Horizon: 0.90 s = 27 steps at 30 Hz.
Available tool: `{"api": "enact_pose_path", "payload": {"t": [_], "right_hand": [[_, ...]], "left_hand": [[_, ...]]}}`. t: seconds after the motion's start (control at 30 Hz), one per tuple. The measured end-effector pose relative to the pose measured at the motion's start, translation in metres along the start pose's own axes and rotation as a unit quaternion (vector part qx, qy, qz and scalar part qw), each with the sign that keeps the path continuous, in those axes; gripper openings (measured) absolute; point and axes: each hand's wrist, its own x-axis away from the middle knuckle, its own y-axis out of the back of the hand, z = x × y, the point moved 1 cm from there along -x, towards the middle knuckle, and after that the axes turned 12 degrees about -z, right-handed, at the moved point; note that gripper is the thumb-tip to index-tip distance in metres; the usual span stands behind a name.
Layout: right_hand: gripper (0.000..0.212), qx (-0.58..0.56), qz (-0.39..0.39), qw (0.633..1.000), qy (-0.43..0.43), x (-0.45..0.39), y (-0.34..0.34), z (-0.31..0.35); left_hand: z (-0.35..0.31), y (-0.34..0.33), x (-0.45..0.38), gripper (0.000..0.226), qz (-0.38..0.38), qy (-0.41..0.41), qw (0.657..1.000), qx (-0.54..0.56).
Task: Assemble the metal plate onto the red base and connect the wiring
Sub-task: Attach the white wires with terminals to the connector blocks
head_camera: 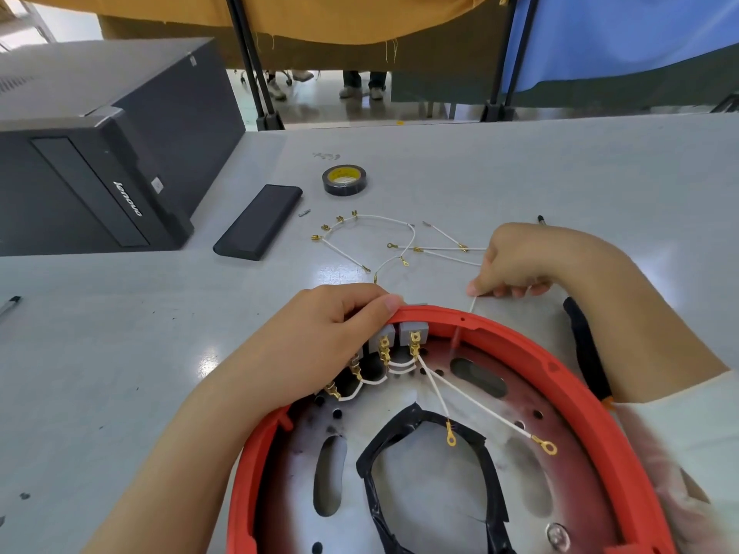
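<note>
The round red base (568,377) lies at the table's front with the holed metal plate (436,493) seated inside it. Grey terminal blocks (414,331) sit under its far rim, with white wires (476,401) and gold connectors plugged in; two of them end in loose ring lugs on the plate. My left hand (316,341) grips the red rim beside the blocks, thumb on top. Just beyond the rim, my right hand (520,261) pinches a thin white wire (472,303) that runs down to the rim.
Several loose white wires with gold terminals (384,241) lie on the grey table behind the base. A roll of black tape (344,179), a flat black case (260,221) and a black computer tower (100,153) stand further back and left. A black-handled tool (586,349) lies under my right forearm.
</note>
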Motion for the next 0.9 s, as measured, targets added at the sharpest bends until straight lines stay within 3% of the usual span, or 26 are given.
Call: {"api": "enact_pose_path", "payload": {"t": [0.5,0.67,0.9], "right_hand": [[0.02,-0.054,-0.022,0.998,0.004,0.0,-0.01,0.011],[0.014,-0.04,-0.116,0.991,0.055,-0.001,-0.01,0.016],[0.012,-0.027,-0.151,0.985,0.083,-0.005,-0.012,0.012]], "left_hand": [[-0.001,0.0,0.001,0.033,-0.004,0.008,1.0,0.015],[-0.002,0.0,0.001,0.033,-0.002,0.005,1.0,0.017],[-0.001,-0.001,0.001,0.033,0.001,0.001,1.0,0.018]]}}
